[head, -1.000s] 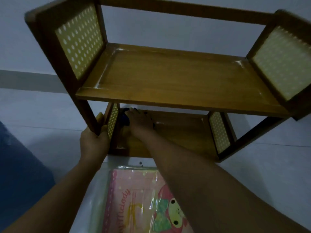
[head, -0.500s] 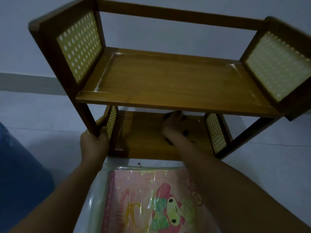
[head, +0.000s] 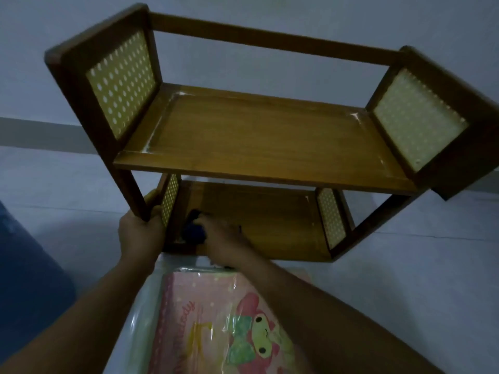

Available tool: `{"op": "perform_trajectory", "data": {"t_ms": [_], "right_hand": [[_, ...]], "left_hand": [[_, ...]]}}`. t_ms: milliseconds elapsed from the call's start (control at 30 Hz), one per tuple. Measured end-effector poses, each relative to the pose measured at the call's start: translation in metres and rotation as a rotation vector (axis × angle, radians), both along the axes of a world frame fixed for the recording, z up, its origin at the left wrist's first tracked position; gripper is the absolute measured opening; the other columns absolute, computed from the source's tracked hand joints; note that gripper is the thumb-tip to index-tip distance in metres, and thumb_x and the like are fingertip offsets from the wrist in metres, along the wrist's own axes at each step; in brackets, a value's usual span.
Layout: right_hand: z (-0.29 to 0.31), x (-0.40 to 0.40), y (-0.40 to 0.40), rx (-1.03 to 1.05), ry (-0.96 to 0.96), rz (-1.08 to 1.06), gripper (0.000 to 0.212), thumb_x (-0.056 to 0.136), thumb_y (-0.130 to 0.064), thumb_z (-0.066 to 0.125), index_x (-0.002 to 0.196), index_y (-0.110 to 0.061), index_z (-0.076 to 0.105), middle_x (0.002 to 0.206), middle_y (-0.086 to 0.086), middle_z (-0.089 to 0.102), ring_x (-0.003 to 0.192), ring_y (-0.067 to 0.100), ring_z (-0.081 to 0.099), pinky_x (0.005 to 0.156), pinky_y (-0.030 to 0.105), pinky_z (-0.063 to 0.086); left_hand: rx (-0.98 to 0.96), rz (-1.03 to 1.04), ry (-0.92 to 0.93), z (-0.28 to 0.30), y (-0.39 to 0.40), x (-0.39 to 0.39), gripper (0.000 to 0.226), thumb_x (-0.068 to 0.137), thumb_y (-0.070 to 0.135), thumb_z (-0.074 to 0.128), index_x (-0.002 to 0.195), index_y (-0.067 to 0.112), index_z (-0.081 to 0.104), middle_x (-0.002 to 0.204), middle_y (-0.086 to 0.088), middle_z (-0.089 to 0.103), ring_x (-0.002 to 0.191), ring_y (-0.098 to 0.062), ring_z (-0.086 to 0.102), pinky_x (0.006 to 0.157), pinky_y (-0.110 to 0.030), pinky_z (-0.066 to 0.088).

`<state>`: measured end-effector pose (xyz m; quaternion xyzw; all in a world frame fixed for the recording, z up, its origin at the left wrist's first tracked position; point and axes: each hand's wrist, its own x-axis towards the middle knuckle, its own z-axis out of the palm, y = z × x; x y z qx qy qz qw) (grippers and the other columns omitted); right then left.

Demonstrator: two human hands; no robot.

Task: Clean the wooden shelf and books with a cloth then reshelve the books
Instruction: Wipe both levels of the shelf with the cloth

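Note:
A two-tier wooden shelf (head: 259, 136) with yellow dotted side panels stands on the pale floor before me, both tiers bare. My left hand (head: 139, 233) grips its front left post near the bottom. My right hand (head: 221, 238) is pressed on the left end of the lower board, closed over a dark blue cloth (head: 193, 233) that bulges out beside the left panel. A pink cartoon book in clear plastic wrap (head: 216, 325) lies flat on the floor in front of the shelf, partly under my right forearm.
A pale wall with a grey skirting strip (head: 40, 133) runs behind the shelf. A dark blue fabric shape (head: 24, 287) sits at the left edge. Bare pale floor lies to the right of the shelf.
My right hand with the cloth swept right along the lower board to its middle, then came back to the left end. The left hand kept its grip on the post.

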<state>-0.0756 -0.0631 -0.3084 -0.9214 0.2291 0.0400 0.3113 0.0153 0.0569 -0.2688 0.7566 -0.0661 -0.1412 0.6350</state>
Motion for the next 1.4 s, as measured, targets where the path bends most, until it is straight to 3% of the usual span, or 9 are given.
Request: {"op": "perform_trajectory", "data": {"t_ms": [233, 467, 767, 867, 933, 1100, 1233, 1333, 1400], "right_hand": [[-0.030, -0.142, -0.107, -0.111, 0.158, -0.455, 0.069, 0.088, 0.008, 0.047, 0.150, -0.012, 0.023, 0.147, 0.017, 0.038, 0.129, 0.031, 0.043, 0.103, 0.043, 0.043], [-0.024, -0.039, -0.140, -0.220, 0.247, -0.849, 0.050, 0.101, -0.017, 0.031, 0.149, -0.010, 0.019, 0.155, 0.016, 0.022, 0.135, 0.036, 0.032, 0.107, 0.050, 0.036], [0.002, 0.052, 0.039, 0.054, 0.073, -0.034, 0.068, 0.086, -0.018, 0.061, 0.146, -0.024, 0.029, 0.157, 0.006, 0.020, 0.142, 0.034, 0.022, 0.113, 0.054, 0.026], [-0.012, 0.010, -0.023, 0.228, 0.053, -0.098, 0.063, 0.091, -0.009, 0.053, 0.141, -0.039, 0.028, 0.129, 0.010, 0.053, 0.102, 0.032, 0.062, 0.073, 0.045, 0.056], [-0.021, -0.027, -0.070, 0.142, 0.095, -0.274, 0.058, 0.095, -0.013, 0.045, 0.142, -0.040, 0.024, 0.120, 0.012, 0.056, 0.083, 0.029, 0.062, 0.062, 0.044, 0.056], [0.015, -0.086, -0.104, -0.006, 0.106, -0.400, 0.049, 0.100, -0.006, 0.038, 0.147, -0.012, 0.029, 0.130, 0.018, 0.053, 0.098, 0.032, 0.056, 0.074, 0.035, 0.043], [0.071, -0.130, -0.064, 0.016, -0.160, -0.296, 0.049, 0.100, -0.001, 0.037, 0.147, -0.010, 0.031, 0.146, 0.007, 0.040, 0.133, 0.025, 0.040, 0.109, 0.028, 0.032], [0.089, -0.182, -0.034, -0.073, -0.242, -0.151, 0.052, 0.095, 0.006, 0.043, 0.144, -0.008, 0.036, 0.153, 0.009, 0.031, 0.142, 0.023, 0.028, 0.117, 0.034, 0.020], [0.084, -0.214, -0.019, -0.123, -0.222, -0.137, 0.049, 0.094, -0.007, 0.043, 0.143, -0.010, 0.039, 0.151, 0.005, 0.032, 0.142, 0.024, 0.029, 0.117, 0.035, 0.021]], "left_hand": [[0.005, -0.020, 0.010, -0.003, 0.003, 0.003, 0.037, 0.095, 0.009, 0.049, 0.129, 0.020, 0.058, 0.109, -0.007, 0.067, 0.102, -0.024, 0.061, 0.085, -0.036, 0.049], [0.054, -0.169, -0.057, -0.007, 0.010, 0.013, 0.040, 0.096, 0.009, 0.047, 0.131, 0.026, 0.057, 0.099, -0.004, 0.070, 0.091, -0.019, 0.065, 0.077, -0.035, 0.054], [-0.019, -0.082, -0.040, -0.010, 0.005, 0.009, 0.041, 0.095, 0.004, 0.048, 0.128, 0.024, 0.058, 0.097, 0.006, 0.067, 0.092, -0.005, 0.061, 0.075, -0.024, 0.049], [0.000, -0.106, -0.025, -0.010, 0.007, 0.011, 0.037, 0.096, 0.008, 0.049, 0.128, 0.025, 0.058, 0.091, 0.006, 0.067, 0.085, -0.009, 0.061, 0.071, -0.027, 0.050], [0.008, -0.095, -0.009, -0.009, 0.006, 0.010, 0.036, 0.097, 0.010, 0.048, 0.128, 0.024, 0.059, 0.090, 0.003, 0.067, 0.085, -0.014, 0.062, 0.073, -0.032, 0.053], [0.108, -0.117, 0.002, 0.003, 0.006, 0.007, 0.037, 0.097, 0.015, 0.048, 0.133, 0.019, 0.055, 0.115, -0.011, 0.066, 0.109, -0.030, 0.060, 0.088, -0.041, 0.051], [0.303, -0.169, -0.056, 0.026, 0.030, -0.011, 0.061, 0.096, 0.032, 0.053, 0.148, 0.015, 0.026, 0.147, -0.012, 0.042, 0.133, -0.034, 0.042, 0.100, -0.043, 0.041], [0.410, -0.215, -0.132, 0.053, 0.064, -0.056, 0.070, 0.095, 0.040, 0.049, 0.152, 0.018, 0.015, 0.157, -0.006, 0.025, 0.142, -0.026, 0.030, 0.111, -0.043, 0.029], [0.322, -0.399, -0.224, 0.063, 0.090, -0.090, 0.057, 0.093, 0.045, 0.052, 0.144, 0.039, 0.027, 0.150, 0.016, 0.035, 0.135, 0.002, 0.035, 0.108, -0.030, 0.032]]}}
